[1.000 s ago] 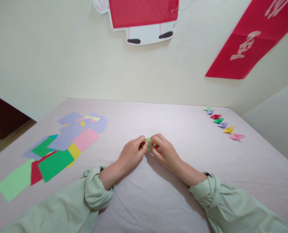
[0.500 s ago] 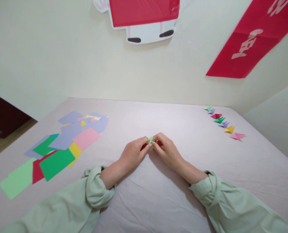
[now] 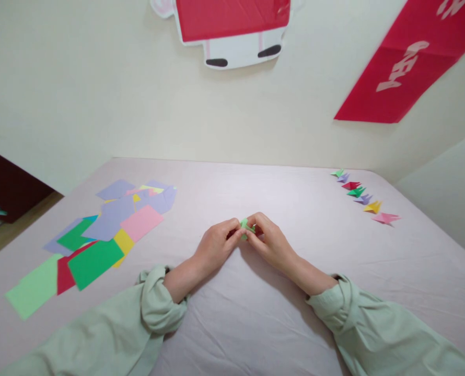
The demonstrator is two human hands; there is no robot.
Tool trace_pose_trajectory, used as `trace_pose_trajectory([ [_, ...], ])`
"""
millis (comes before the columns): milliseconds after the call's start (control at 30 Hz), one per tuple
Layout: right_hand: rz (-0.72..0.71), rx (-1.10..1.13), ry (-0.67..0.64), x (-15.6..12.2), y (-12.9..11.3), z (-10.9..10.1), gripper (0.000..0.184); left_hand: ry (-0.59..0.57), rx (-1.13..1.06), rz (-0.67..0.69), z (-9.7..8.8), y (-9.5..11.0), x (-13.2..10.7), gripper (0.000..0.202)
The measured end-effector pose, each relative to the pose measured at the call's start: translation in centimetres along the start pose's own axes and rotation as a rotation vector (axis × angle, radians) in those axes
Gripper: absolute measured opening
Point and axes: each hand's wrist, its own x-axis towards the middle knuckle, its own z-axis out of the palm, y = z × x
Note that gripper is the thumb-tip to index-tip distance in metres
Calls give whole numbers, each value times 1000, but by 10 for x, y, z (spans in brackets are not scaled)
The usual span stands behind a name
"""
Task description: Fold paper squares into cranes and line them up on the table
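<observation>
A small folded piece of light green paper (image 3: 244, 225) is between my two hands, just above the middle of the cloth-covered table (image 3: 217, 193). My left hand (image 3: 218, 241) pinches its left side between thumb and index finger. On the other side, the thumb and fingertips of my right hand (image 3: 270, 237) close around its right part. Fingers cover much of the paper, so its full shape is hidden.
Loose coloured paper sheets lie overlapping on the left, a dark green sheet (image 3: 95, 263) and a light green sheet (image 3: 34, 287) nearest me. Along the right stands a row of several folded paper cranes, a pink crane (image 3: 386, 218) closest. Behind the table rises a wall (image 3: 224, 115).
The fingers of my right hand have loosened a little, and more of the light green paper shows between them. Both hands stay in the same place. The view has shifted slightly.
</observation>
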Motion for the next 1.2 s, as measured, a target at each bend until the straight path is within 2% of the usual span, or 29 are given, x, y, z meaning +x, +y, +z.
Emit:
trace_pose_trajectory([
  [300, -3, 22, 31, 1, -2, -2, 9, -29, 85, 37, 0, 6, 0, 27],
  [600, 37, 44, 71, 2, -2, 0, 7, -29, 149, 55, 1, 1, -1, 26],
  [800, 3, -65, 52, 4, -2, -2, 14, 5, 338, 161, -1, 1, -2, 24],
  [933, -15, -71, 50, 4, -5, -3, 20, -17, 423, 224, -3, 1, -2, 24],
  [1200, 41, -1, 68, 2, -3, -1, 12, 4, 469, 238, -3, 1, -2, 25],
])
